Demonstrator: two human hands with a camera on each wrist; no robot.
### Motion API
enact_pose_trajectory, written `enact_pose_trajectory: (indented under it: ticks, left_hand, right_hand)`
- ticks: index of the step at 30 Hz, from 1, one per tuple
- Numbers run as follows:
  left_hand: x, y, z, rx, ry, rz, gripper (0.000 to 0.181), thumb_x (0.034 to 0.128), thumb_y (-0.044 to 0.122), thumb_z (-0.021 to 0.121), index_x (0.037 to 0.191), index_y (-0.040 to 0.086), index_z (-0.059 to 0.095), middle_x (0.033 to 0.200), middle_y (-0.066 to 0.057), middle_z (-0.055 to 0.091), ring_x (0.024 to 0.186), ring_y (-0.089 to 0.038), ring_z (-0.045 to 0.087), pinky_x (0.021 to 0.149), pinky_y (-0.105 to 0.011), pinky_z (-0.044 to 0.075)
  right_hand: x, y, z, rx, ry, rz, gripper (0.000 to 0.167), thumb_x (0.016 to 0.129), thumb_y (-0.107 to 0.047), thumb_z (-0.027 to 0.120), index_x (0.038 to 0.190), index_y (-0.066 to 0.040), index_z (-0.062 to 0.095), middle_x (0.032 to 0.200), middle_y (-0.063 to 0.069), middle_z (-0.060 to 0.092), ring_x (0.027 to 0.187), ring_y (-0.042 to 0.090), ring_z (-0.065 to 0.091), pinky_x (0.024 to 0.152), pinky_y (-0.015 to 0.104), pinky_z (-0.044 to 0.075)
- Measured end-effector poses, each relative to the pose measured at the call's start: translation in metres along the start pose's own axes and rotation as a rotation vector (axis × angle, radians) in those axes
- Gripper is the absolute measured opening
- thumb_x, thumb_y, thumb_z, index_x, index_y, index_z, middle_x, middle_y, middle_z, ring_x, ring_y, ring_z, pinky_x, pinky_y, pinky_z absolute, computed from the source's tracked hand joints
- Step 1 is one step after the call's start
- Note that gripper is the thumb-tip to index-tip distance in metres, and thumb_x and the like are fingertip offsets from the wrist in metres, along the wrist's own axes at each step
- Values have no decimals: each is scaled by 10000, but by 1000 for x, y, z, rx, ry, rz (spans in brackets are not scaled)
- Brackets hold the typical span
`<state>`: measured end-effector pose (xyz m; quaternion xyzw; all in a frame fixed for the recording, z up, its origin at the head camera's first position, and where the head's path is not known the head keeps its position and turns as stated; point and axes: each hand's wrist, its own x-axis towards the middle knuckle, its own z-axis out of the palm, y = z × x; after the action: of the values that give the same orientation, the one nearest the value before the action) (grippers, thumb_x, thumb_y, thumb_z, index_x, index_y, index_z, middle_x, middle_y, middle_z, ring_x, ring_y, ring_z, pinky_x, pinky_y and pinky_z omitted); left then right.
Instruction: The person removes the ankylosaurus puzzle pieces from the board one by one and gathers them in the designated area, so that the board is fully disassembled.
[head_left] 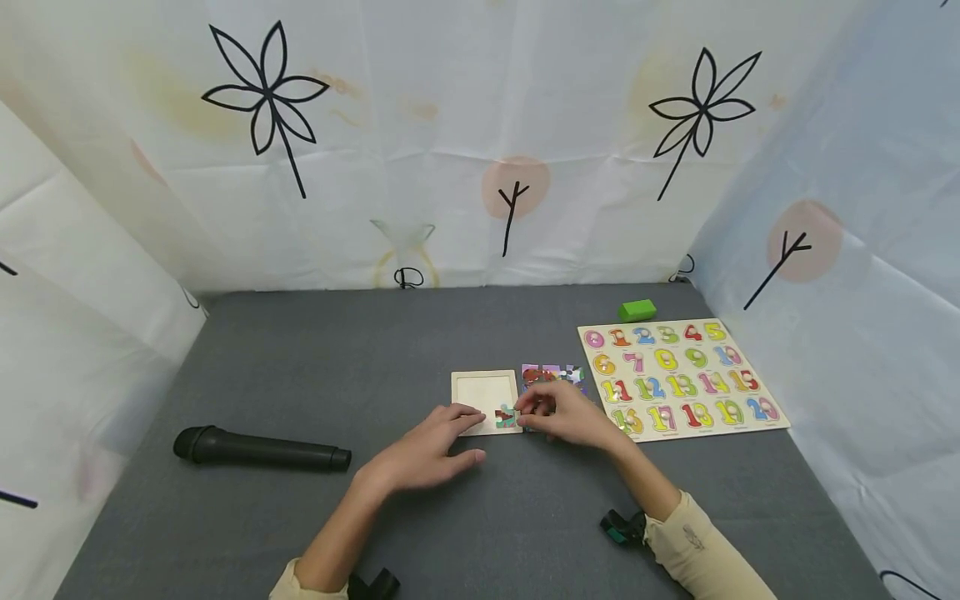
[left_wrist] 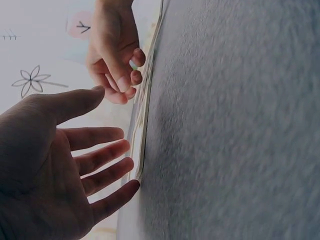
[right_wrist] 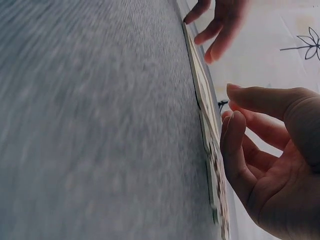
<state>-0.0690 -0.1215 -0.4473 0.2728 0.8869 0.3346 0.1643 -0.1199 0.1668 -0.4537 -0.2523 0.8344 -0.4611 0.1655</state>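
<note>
A shallow square wooden puzzle frame (head_left: 474, 385) lies flat on the grey table in the head view. One teal and red jigsaw piece (head_left: 506, 417) sits in its lower right corner. My left hand (head_left: 431, 450) has its fingers extended over the frame's left and near side, fingertips at the rim. My right hand (head_left: 570, 412) hovers by the frame's right edge, fingers loosely bent; in the right wrist view no piece shows between thumb and fingers. Several colourful jigsaw pieces (head_left: 551, 372) lie right of the frame, partly hidden by my right hand.
A wooden number board (head_left: 682, 383) with coloured digits lies to the right. Behind it is a green block (head_left: 637, 311). A black microphone (head_left: 262, 450) lies on the left of the grey table (head_left: 337, 358). White printed cloth (head_left: 450, 125) surrounds the back and sides.
</note>
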Motion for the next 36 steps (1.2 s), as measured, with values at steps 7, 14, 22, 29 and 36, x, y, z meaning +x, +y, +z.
enact_pose_trajectory:
  ticks: [7,14,22,29,36]
  left_hand:
    - [-2,-13,-7,-60,10,-26,655,1060,374,699,1575,4,536,1611,-174,529,1492,-368,493,1217,-619,434]
    - [-2,-17,-10,-75,5,-29,661,1072,424,672,1574,14,540,1599,-189,536,1487,-391,504,1207,-650,430]
    - [6,-43,4,-49,38,11,693,1067,553,634,1575,86,562,1585,-144,558,1459,-350,529,1180,-607,473]
    - [4,-38,1,-66,34,20,681,1062,512,662,1562,60,569,1572,-160,562,1447,-363,533,1167,-606,479]
    - [-2,-16,-10,-85,7,-31,644,1069,413,671,1560,13,556,1589,-188,543,1480,-392,509,1206,-645,431]
  right_hand:
    - [15,-3,10,-5,-7,16,261,941,-88,835,1155,36,753,918,137,727,589,59,592,546,245,550]
    - [25,-3,14,-77,28,44,292,870,-97,899,1093,31,762,857,80,683,517,51,568,512,235,521]
    - [26,-4,16,-96,33,57,251,860,-104,913,1033,-21,751,846,83,649,510,51,562,505,243,519]
    - [23,-6,18,-73,42,28,310,853,-64,913,1067,-52,689,951,133,656,521,62,571,505,278,548]
    - [20,-4,18,-51,32,1,278,906,-67,864,1108,-61,673,966,122,699,491,81,581,512,296,550]
